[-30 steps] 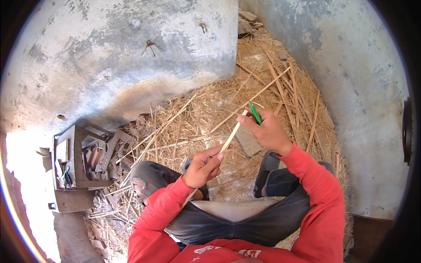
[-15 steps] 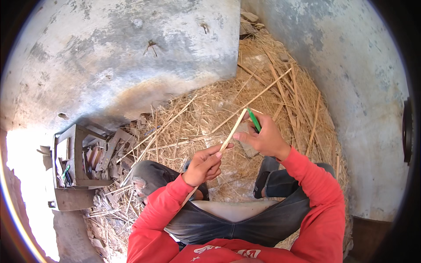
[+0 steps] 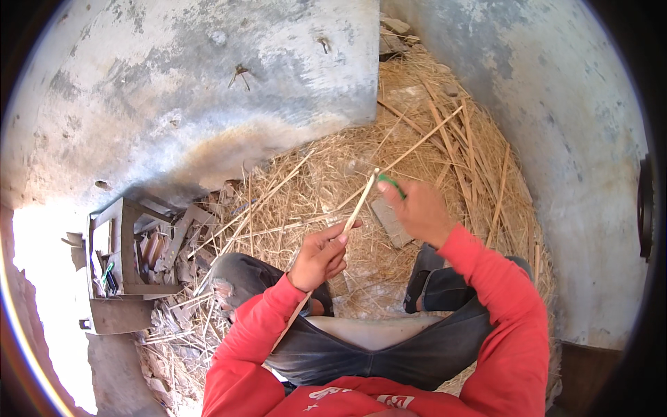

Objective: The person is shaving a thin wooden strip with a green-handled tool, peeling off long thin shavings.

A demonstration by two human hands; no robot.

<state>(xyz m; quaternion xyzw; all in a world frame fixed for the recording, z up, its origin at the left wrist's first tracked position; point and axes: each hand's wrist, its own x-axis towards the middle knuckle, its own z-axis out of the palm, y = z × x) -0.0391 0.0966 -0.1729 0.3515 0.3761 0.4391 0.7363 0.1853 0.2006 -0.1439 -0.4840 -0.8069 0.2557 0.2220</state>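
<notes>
1. The left hand (image 3: 319, 258) pinches a pale stick (image 3: 361, 201) between thumb and forefinger; its other fingers curl in loosely beneath, with the palm side partly hidden.
2. The stick slants up and rightward out of that grip, in front of the person and above the straw-strewn floor (image 3: 333, 170); its upper end stands free of the left hand, and its lower length shows again beside the left sleeve (image 3: 253, 323).
3. The right hand (image 3: 424, 214) is closed round a slim green tool (image 3: 392, 185); its back faces the camera, so most of the fingers are out of sight; the tool's tip is right by the stick's upper end — whether they touch, I cannot tell.
4. Below the right hand a flat slab (image 3: 391, 222) lies on the straw; loose wooden slats (image 3: 499, 191) are scattered beyond it, toward the right-hand wall (image 3: 563, 160).
5. Well to the left stands a worn wooden box (image 3: 146, 290), holding scraps; the person sits low — dark trousers (image 3: 368, 365), knees apart.
</notes>
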